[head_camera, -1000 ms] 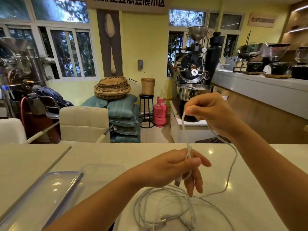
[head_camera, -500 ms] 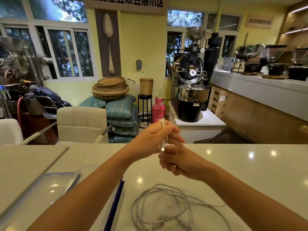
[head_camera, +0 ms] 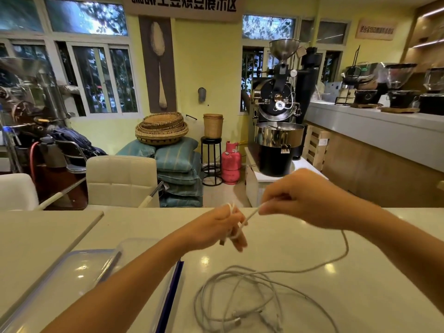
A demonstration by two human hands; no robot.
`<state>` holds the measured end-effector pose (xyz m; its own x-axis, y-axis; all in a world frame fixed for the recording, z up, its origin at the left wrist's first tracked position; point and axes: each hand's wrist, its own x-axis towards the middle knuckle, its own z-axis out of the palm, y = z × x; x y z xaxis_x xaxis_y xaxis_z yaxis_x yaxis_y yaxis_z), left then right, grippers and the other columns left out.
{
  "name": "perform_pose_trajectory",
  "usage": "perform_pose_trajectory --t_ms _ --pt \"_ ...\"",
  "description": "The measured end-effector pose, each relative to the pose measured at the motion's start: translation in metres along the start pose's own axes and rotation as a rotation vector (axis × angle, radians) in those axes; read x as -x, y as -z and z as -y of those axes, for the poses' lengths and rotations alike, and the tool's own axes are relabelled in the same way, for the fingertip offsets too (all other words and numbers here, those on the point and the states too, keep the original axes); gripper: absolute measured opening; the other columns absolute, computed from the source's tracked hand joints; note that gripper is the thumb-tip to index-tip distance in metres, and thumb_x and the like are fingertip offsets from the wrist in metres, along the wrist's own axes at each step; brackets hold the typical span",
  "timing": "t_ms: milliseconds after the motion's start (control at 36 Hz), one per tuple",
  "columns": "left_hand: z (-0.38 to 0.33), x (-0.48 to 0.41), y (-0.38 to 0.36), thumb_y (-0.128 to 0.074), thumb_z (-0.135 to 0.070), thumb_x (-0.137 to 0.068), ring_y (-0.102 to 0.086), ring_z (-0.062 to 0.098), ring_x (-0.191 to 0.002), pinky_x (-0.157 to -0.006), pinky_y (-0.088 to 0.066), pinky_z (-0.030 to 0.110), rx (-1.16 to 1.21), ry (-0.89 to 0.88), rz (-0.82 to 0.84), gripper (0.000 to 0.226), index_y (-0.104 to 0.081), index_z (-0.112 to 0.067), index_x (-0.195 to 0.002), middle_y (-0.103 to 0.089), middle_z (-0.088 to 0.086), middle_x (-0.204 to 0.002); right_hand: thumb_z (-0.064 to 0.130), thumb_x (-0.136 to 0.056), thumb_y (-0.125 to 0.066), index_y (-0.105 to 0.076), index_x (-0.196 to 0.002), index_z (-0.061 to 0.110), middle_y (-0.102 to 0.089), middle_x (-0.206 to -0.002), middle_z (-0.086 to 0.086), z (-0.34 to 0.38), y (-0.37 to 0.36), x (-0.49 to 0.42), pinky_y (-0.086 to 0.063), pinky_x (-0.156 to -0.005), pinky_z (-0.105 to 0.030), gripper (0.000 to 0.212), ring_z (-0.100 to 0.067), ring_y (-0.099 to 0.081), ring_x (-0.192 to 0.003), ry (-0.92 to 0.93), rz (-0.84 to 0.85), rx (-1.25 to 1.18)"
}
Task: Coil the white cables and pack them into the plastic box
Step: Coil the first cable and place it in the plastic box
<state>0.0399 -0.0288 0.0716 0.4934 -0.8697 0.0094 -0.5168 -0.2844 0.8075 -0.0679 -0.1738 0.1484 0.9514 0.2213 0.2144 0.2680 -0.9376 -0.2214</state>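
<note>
My left hand (head_camera: 216,229) is raised over the white counter, with turns of a white cable (head_camera: 346,248) wrapped around its fingers and the plug end hanging below them. My right hand (head_camera: 302,198) pinches the same cable just to the right, pulling a short length taut between the two hands. From there the cable drops in a loop down to a loose tangle of white cables (head_camera: 249,299) lying on the counter in front of me. The clear plastic box (head_camera: 79,275) lies at the lower left, partly hidden by my left forearm.
A blue-edged lid (head_camera: 170,294) lies beside the box. White chairs (head_camera: 120,181) stand past the counter's far edge. Beyond are stacked cushions and baskets, a pink gas cylinder (head_camera: 230,162) and a coffee roaster (head_camera: 278,131).
The hands were together half a second ago; now the right hand has moved right and up, drawing the cable out from the left hand, which has dropped a little.
</note>
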Motion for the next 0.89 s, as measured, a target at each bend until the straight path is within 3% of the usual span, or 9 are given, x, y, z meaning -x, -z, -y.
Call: perform_pose_trajectory --t_ms 139,306,361,444,556,611,667,778,889 --pt "-0.007 0.007 -0.021 -0.021 -0.035 -0.092 -0.046 0.006 -0.042 -0.070 -0.046 0.028 0.220 -0.166 0.015 0.037 -0.053 -0.021 -0.077 -0.053 -0.008 -0.040 0.021 -0.074 -0.065 -0.060 -0.063 0.028 -0.057 -0.060 0.010 -0.014 0.021 -0.016 -0.046 -0.057 -0.004 0.013 0.002 -0.057 -0.061 0.088 -0.205 -0.239" --pt "-0.031 0.012 -0.029 -0.020 -0.034 -0.089 -0.040 0.004 -0.033 -0.061 -0.048 0.017 0.580 -0.373 -0.037 0.049 -0.060 -0.024 -0.062 -0.046 -0.008 -0.033 0.006 -0.076 -0.064 -0.060 -0.062 0.018 -0.057 -0.058 0.003 -0.039 0.016 -0.039 -0.046 -0.057 -0.007 0.019 -0.002 -0.052 -0.052 0.059 -0.303 -0.582" --pt "-0.040 0.013 -0.027 -0.019 -0.034 -0.089 -0.040 0.004 -0.033 -0.061 -0.048 0.018 0.661 -0.436 -0.037 0.051 -0.061 -0.023 -0.061 -0.046 -0.008 -0.033 0.017 -0.075 -0.063 -0.059 -0.063 0.017 -0.059 -0.052 0.009 -0.047 0.004 -0.044 -0.046 -0.056 -0.007 0.013 0.002 -0.052 -0.051 0.036 -0.286 -0.761" --pt "-0.051 0.014 -0.024 -0.023 -0.030 -0.089 -0.043 0.002 -0.035 -0.064 -0.048 0.023 0.615 -0.486 -0.012 0.045 -0.059 -0.021 -0.064 -0.047 -0.007 -0.034 0.041 -0.068 -0.065 -0.063 -0.060 0.022 -0.059 -0.051 0.010 -0.052 -0.025 -0.049 -0.043 -0.055 -0.011 0.021 -0.001 -0.050 -0.051 -0.009 -0.217 -0.985" --pt "-0.056 0.008 -0.013 -0.031 -0.030 -0.087 -0.047 0.009 -0.044 -0.064 -0.044 0.032 0.530 -0.440 -0.119 0.034 -0.055 -0.020 -0.066 -0.052 -0.004 -0.043 0.001 -0.088 -0.050 -0.055 -0.064 0.009 -0.057 -0.049 0.000 -0.037 -0.063 -0.047 -0.044 -0.045 -0.017 0.025 -0.012 -0.055 -0.050 -0.095 -0.153 -1.136" --pt "-0.055 0.003 -0.006 -0.034 -0.032 -0.088 -0.048 0.013 -0.049 -0.057 -0.044 0.025 0.440 -0.382 -0.195 0.032 -0.051 -0.017 -0.067 -0.053 0.002 -0.052 0.019 -0.082 -0.063 -0.050 -0.059 0.012 -0.052 -0.045 0.001 -0.023 -0.079 -0.039 -0.037 -0.041 -0.016 0.027 -0.007 -0.048 -0.043 -0.162 -0.096 -1.205" --pt "-0.052 -0.002 -0.001 -0.032 -0.027 -0.095 -0.053 0.012 -0.056 -0.060 -0.045 0.021 0.265 -0.327 -0.262 0.035 -0.051 -0.010 -0.070 -0.056 0.005 -0.062 0.031 -0.086 -0.055 -0.049 -0.070 0.010 -0.050 -0.052 0.002 -0.016 -0.090 -0.032 -0.031 -0.046 -0.019 0.028 -0.006 -0.041 -0.047 -0.183 0.012 -1.175" --pt "-0.042 -0.012 0.007 -0.029 -0.018 -0.097 -0.063 0.001 -0.070 -0.071 -0.049 0.009 0.082 -0.221 -0.312 0.035 -0.055 0.002 -0.087 -0.065 0.000 -0.077 0.022 -0.095 -0.042 -0.063 -0.089 0.022 -0.052 -0.052 0.008 -0.015 -0.093 -0.023 -0.030 -0.043 -0.013 0.022 0.000 -0.038 -0.040 -0.257 0.113 -0.885" --pt "-0.031 -0.016 0.014 -0.029 -0.019 -0.097 -0.061 0.024 -0.099 -0.093 -0.049 0.034 -0.025 -0.137 -0.335 0.031 -0.055 -0.017 -0.079 -0.063 0.017 -0.104 0.024 -0.094 -0.043 -0.068 -0.101 0.013 -0.049 -0.054 0.009 -0.016 -0.074 -0.017 -0.033 -0.049 -0.012 0.027 0.002 -0.042 -0.039 -0.243 0.113 -0.521"
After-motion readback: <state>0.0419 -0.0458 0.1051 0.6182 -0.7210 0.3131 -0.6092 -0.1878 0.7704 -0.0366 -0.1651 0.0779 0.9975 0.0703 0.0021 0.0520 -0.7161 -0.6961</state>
